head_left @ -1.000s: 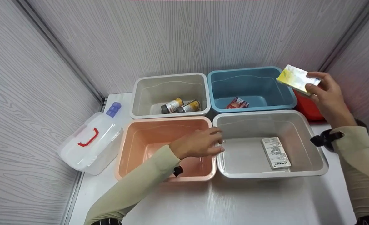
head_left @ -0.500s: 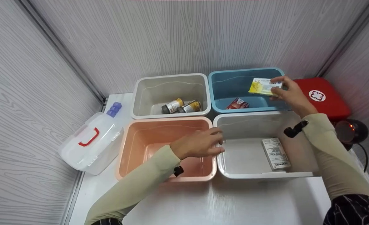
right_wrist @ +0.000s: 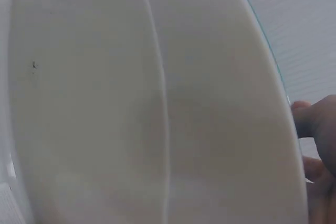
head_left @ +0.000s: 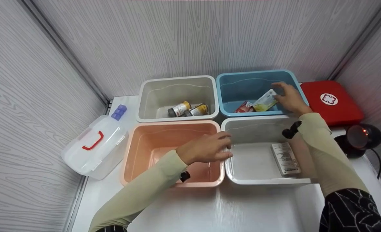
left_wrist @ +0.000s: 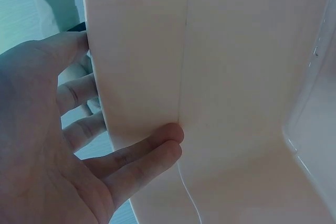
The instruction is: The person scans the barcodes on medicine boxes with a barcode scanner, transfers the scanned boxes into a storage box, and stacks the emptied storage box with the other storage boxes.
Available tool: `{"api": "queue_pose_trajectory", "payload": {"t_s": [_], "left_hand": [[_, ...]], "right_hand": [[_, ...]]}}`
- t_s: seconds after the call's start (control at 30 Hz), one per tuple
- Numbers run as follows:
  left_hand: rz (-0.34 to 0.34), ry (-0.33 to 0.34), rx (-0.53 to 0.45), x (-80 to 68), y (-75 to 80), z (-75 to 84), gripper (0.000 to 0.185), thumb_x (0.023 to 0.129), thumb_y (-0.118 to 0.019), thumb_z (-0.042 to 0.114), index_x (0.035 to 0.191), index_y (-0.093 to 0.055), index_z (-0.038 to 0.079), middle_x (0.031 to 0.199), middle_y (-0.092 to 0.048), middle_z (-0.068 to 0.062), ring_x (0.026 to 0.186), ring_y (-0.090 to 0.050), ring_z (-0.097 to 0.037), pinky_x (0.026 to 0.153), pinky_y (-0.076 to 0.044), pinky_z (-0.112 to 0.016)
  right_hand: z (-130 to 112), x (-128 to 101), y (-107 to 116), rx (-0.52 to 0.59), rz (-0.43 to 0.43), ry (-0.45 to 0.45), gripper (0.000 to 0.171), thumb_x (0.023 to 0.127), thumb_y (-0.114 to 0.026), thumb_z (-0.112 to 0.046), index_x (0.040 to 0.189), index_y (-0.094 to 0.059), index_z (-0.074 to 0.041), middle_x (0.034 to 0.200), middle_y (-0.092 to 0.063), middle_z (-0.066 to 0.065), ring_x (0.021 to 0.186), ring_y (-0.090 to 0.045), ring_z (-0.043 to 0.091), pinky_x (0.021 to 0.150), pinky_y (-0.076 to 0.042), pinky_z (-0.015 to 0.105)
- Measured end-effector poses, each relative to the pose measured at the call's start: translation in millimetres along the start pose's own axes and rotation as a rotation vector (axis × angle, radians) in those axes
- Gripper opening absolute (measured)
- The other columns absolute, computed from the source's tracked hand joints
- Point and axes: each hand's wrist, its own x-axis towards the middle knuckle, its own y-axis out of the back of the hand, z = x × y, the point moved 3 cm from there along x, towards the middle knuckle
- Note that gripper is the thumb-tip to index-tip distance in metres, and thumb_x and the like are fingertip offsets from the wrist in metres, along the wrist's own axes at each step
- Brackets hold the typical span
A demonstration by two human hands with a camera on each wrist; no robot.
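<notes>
The right hand (head_left: 290, 98), thumb and finger parted, is just beside a yellow-and-white box (head_left: 265, 101) tilted in the blue bin (head_left: 242, 85), by the tabletop's (head_left: 258, 206) far edge. The left hand (head_left: 206, 149), fingers loosely apart, touches the peach bin's (head_left: 174, 130) right rim

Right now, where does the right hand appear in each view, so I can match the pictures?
Head: the right hand is right of centre, at the blue bin.
Left wrist: not in it.
Right wrist: right edge, below mid-height, partly cut off.
Landmark shared by head and right wrist: far rim of the front-right grey bin.
</notes>
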Motion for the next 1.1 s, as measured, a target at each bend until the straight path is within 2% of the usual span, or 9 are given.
{"api": "queue_pose_trajectory", "payload": {"t_s": [0.1,0.2,0.3,0.4,0.53,0.6,0.7,0.97,1.1], "left_hand": [[-0.006,0.012,-0.012,0.7,-0.6,-0.4,0.040,0.112,-0.057,0.044,0.134,-0.067,0.011,0.169,-0.046,-0.013,0.134,-0.065,-0.032,0.111,-0.055,-0.047],[-0.007,0.020,-0.017,0.8,-1.4,-0.5,0.040,0.112,-0.057,0.044,0.134,-0.067,0.012,0.168,-0.047,-0.012,0.132,-0.066,-0.031,0.111,-0.055,-0.046],[-0.008,0.019,-0.009,0.7,-2.5,0.3,0.040,0.113,-0.056,0.045,0.134,-0.067,0.013,0.168,-0.047,-0.012,0.131,-0.066,-0.030,0.110,-0.056,-0.045],[-0.015,0.021,-0.002,0.0,-2.3,1.2,0.041,0.113,-0.055,0.046,0.134,-0.067,0.013,0.168,-0.047,-0.011,0.131,-0.067,-0.030,0.109,-0.057,-0.044],[-0.017,0.033,-0.011,-0.5,0.5,1.3,0.040,0.113,-0.056,0.045,0.134,-0.066,0.013,0.168,-0.047,-0.011,0.129,-0.067,-0.030,0.109,-0.057,-0.045],[-0.017,0.031,-0.014,-0.2,1.4,0.8,0.039,0.113,-0.056,0.045,0.134,-0.066,0.014,0.168,-0.046,-0.011,0.128,-0.067,-0.030,0.109,-0.056,-0.045],[-0.013,0.028,-0.015,0.0,1.9,-0.5,0.039,0.112,-0.056,0.045,0.134,-0.066,0.013,0.169,-0.046,-0.011,0.126,-0.068,-0.030,0.108,-0.057,-0.045],[-0.007,0.012,-0.014,0.0,0.9,-1.0,0.039,0.112,-0.057,0.044,0.133,-0.066,0.012,0.168,-0.046,-0.014,0.124,-0.069,-0.031,0.107,-0.057,-0.046],[-0.015,0.011,-0.012,1.3,-0.5,-0.3,0.040,0.112,-0.056,0.044,0.134,-0.066,0.012,0.168,-0.046,-0.013,0.128,-0.067,-0.030,0.110,-0.055,-0.046]], "right_hand": [[0,-5,-2,0.019,0.118,0.020,0.056,0.110,-0.057,-0.009,0.165,-0.042,-0.006,0.171,-0.033,0.027,0.158,-0.031,0.048,0.128,-0.029,0.068],[-1,-13,-3,0.085,0.192,0.019,0.052,0.111,-0.059,-0.015,0.162,-0.047,-0.011,0.172,-0.035,0.020,0.159,-0.034,0.043,0.129,-0.033,0.064],[-4,-25,-3,0.135,0.205,0.042,0.048,0.111,-0.060,-0.020,0.158,-0.051,-0.014,0.168,-0.042,0.015,0.156,-0.040,0.038,0.128,-0.036,0.061],[-11,-41,-3,0.148,0.165,0.096,0.044,0.111,-0.063,-0.024,0.153,-0.057,-0.014,0.158,-0.055,0.011,0.146,-0.051,0.028,0.124,-0.045,0.044],[-22,-65,-3,0.189,0.006,0.211,0.038,0.110,-0.065,-0.023,0.145,-0.062,-0.009,0.139,-0.068,0.010,0.121,-0.067,0.014,0.102,-0.056,0.021],[-26,-76,-4,0.192,-0.120,0.266,0.035,0.110,-0.066,-0.018,0.143,-0.063,-0.005,0.133,-0.070,0.013,0.112,-0.071,0.012,0.094,-0.058,0.018],[-26,-90,-10,0.108,-0.313,0.289,0.035,0.109,-0.067,-0.017,0.142,-0.065,-0.006,0.132,-0.072,0.012,0.113,-0.071,0.013,0.096,-0.058,0.019],[-4,-104,-31,-0.248,-0.608,0.120,0.051,0.103,-0.073,-0.029,0.149,-0.063,-0.008,0.151,-0.063,0.020,0.137,-0.059,0.043,0.114,-0.048,0.067],[7,-105,-41,-0.372,-0.687,0.045,0.062,0.102,-0.074,-0.037,0.156,-0.058,-0.010,0.158,-0.057,0.023,0.143,-0.052,0.049,0.116,-0.042,0.074]]}}
